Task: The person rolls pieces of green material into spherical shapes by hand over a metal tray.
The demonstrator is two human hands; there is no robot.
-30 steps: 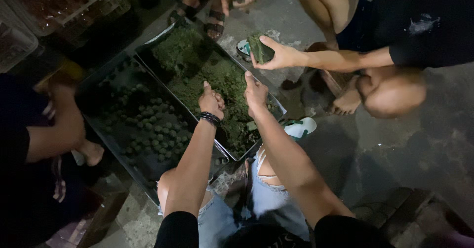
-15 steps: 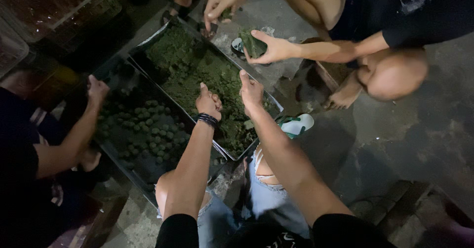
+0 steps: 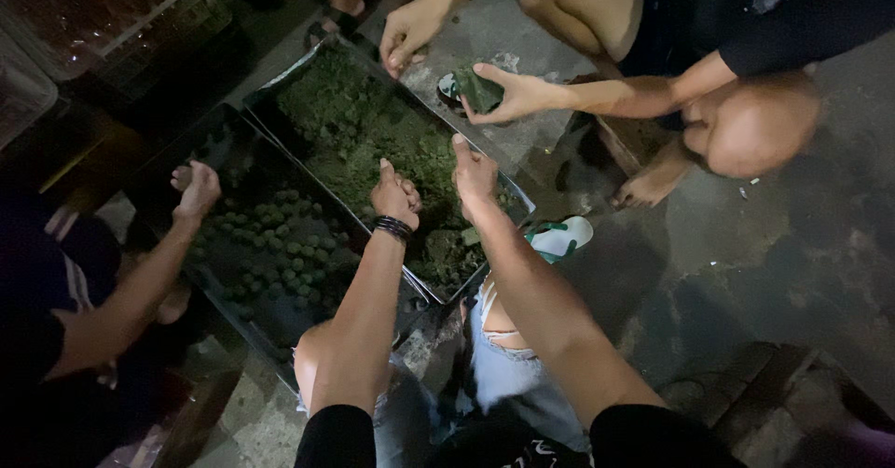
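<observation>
Green, crumbly paste (image 3: 373,128) fills a long dark rectangular metal tray (image 3: 517,199) on the concrete floor (image 3: 774,244), its long axis running from the far left corner down to the near right corner.

Left hand (image 3: 396,196): black band at the wrist, grip closed into a loose fist over the near end of the tray; whether it pinches a bit of paste cannot be told. The paste lies directly beneath and ahead of it, toward the far left.

Right hand (image 3: 475,172): just beside the left, nearer the tray's right edge, fingers drawn together and pointing away; nothing can be seen held in it. Both hands are about equally near the paste.

Second dark tray (image 3: 186,151): alongside, to the left, carrying small round green balls (image 3: 275,235) in loose rows.

Others present: a seated person's hand (image 3: 517,93) beyond the right edge holds a green folded lump (image 3: 480,88); another hand (image 3: 408,32) rests at the far corner; a third person's hand (image 3: 198,188) hangs over the left tray.
</observation>
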